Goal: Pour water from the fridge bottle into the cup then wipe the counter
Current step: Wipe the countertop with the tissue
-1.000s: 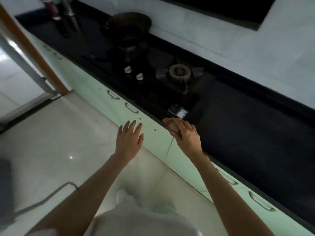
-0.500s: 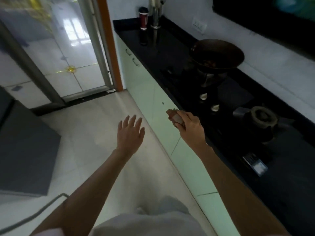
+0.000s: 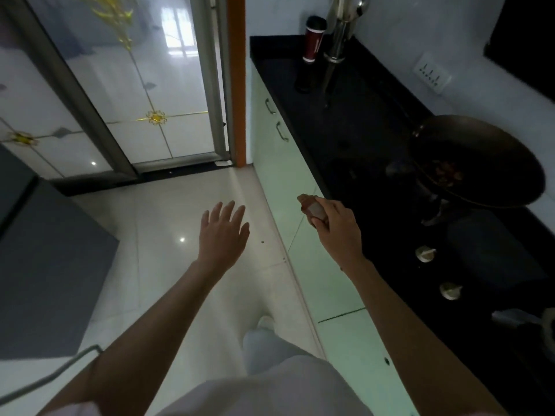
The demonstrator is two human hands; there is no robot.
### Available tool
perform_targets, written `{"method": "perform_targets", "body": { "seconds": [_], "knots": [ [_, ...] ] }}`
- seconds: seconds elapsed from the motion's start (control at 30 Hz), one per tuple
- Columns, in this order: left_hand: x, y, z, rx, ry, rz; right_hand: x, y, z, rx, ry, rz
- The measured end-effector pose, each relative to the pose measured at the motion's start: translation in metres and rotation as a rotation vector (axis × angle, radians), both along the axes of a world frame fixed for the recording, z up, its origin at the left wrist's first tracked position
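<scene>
My right hand [image 3: 338,232] is closed around a small pale object with a reddish end [image 3: 313,209], held just off the front edge of the black counter [image 3: 345,139]; I cannot tell what the object is. My left hand [image 3: 223,232] hovers over the floor with its fingers spread and nothing in it. A dark red tumbler [image 3: 313,40] stands at the far end of the counter. No water bottle shows in this view.
A wok with food [image 3: 474,157] sits on the stove, with two knobs [image 3: 425,253] in front. A steel utensil holder [image 3: 338,40] stands by the tumbler. Pale green cabinets [image 3: 282,163] run below the counter. A grey appliance [image 3: 45,265] stands left, a sliding glass door [image 3: 135,85] ahead.
My view has swung left along the counter toward the door. Both hands keep their poses, the right still closed on the small object, the left still open.
</scene>
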State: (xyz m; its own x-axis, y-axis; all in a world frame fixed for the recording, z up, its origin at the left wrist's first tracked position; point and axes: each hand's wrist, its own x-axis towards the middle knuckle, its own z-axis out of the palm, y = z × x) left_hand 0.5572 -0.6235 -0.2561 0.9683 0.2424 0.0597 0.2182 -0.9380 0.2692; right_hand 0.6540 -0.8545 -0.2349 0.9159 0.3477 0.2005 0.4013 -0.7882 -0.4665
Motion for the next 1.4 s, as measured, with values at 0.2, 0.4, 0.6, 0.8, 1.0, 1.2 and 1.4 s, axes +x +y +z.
{"method": "perform_targets", "body": {
  "seconds": [0.2,0.4,0.6,0.8,1.0,1.2,1.4],
  "knots": [
    [0.092,0.035,0.007,-0.026,-0.029,0.063,0.114,0.047,0.015,-0.021,-0.009,0.053],
    [0.172,0.073,-0.010,-0.034,-0.013,0.069,0.195,0.096,-0.007,-0.005,0.052,0.080],
    [0.270,0.151,-0.016,-0.002,0.008,0.066,0.285,0.164,-0.024,-0.002,0.096,0.068],
    [0.367,0.217,-0.006,0.033,-0.006,0.033,0.373,0.227,-0.016,0.023,0.061,0.011],
    [0.444,0.252,-0.015,0.022,-0.016,0.024,0.450,0.264,-0.022,0.041,0.068,-0.024],
    [0.529,0.286,-0.026,0.010,0.012,0.074,0.555,0.299,-0.039,0.053,0.101,-0.018],
    [0.604,0.311,-0.027,0.004,0.032,0.161,0.664,0.329,-0.041,0.034,0.124,0.000]
  ]
}}
